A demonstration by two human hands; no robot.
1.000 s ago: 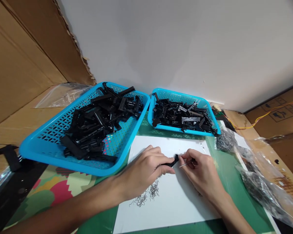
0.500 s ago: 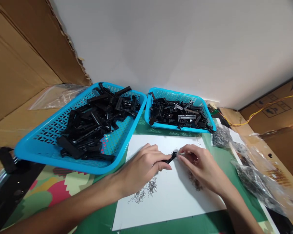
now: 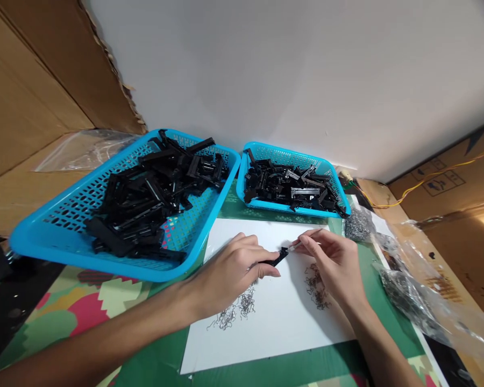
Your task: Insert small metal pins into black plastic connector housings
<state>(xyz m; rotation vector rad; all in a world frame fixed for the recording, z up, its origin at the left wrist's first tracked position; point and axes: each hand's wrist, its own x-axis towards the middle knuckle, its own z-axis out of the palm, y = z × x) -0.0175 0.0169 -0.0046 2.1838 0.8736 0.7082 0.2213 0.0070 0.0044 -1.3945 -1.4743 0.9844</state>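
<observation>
Over the white sheet (image 3: 274,333), my left hand (image 3: 234,271) pinches a small black plastic part (image 3: 281,257) between thumb and fingers, its far end sticking out to the right. My right hand (image 3: 336,263) is closed on thin metal tweezers (image 3: 295,245), whose tip is at or close to that end. Whether the tip carries anything is too small to see. A pile of small bent metal springs (image 3: 246,303) lies below my left hand. Another pile of springs (image 3: 317,290), browner in tone, lies beside my right hand.
A large blue basket (image 3: 92,263) of black plastic parts stands at left; a smaller blue basket (image 3: 292,208) of similar parts is behind the sheet. Plastic bags of small metal pieces (image 3: 407,295) lie at right. Cardboard (image 3: 36,80) rises at left, and a yellow wire (image 3: 439,177) runs at right.
My right hand has turned and opened its grip posture slightly, with the tweezers now tilted. The brown spring pile shows more. The whole view has shifted slightly.
</observation>
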